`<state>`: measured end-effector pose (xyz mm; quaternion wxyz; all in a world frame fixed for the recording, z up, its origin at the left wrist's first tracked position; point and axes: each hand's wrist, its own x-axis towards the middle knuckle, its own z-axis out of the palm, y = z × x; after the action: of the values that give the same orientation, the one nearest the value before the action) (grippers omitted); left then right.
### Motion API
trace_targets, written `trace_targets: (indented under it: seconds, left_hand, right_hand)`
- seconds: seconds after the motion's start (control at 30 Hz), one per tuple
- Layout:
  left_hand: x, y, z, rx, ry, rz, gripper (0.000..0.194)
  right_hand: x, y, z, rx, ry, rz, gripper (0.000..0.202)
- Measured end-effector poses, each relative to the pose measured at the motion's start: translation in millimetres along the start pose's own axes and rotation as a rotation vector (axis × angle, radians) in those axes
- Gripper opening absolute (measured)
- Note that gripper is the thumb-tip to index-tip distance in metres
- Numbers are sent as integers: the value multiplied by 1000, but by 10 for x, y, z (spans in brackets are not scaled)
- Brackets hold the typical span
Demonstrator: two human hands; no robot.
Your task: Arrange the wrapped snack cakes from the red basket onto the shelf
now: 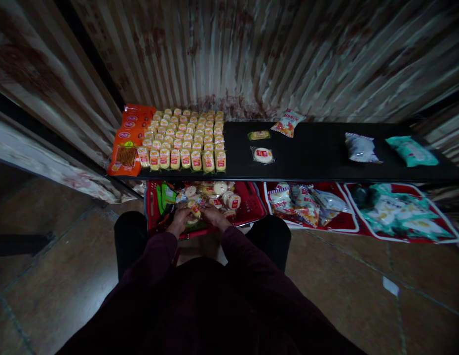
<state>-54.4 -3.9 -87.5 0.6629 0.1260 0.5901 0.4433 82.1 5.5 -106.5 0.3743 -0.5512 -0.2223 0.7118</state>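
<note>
Low over the red basket [257, 209] in front of me, my left hand [181, 217] and my right hand [213, 215] meet at a small yellow wrapped snack cake [194, 209]. Fingers of both hands are closed on its two sides. Beneath and beyond them, round wrapped pastries [234, 201] and a green packet [167, 195] lie in the basket. On the black shelf just above, many similar wrapped snack cakes [185, 158] stand in tight rows, beside overlapping orange packets [126, 158].
Along the shelf [314, 158] lie a flat yellow packet [259, 135], a round wrapped pastry [263, 155], a white-red bag [287, 122], a pale bag [362, 148] and a teal bag [412, 151]. Two more baskets hold white-red bags [307, 204] and teal bags [403, 212]. Corrugated sheeting [214, 59] stands behind.
</note>
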Motion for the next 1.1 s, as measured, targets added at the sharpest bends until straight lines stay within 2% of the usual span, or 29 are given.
trace_targets:
  seconds: [0.13,0.3,0.77,1.1]
  left_hand:
    - [19,-20,64,-2,28,36,33]
    - [47,-40,124,-10,91,42,30]
    - [-104,92,280,57,23,121,25]
    - [-231,101,430,100,32,207,21]
  right_hand:
    - [-71,-80,-15,-71,64,20,22]
    - [-149,-160,-31,-53,85,-10,26]
    - [-364,-267,-22,137,95,-38,20]
    - [-569,-415,-34,250,73,-4,20]
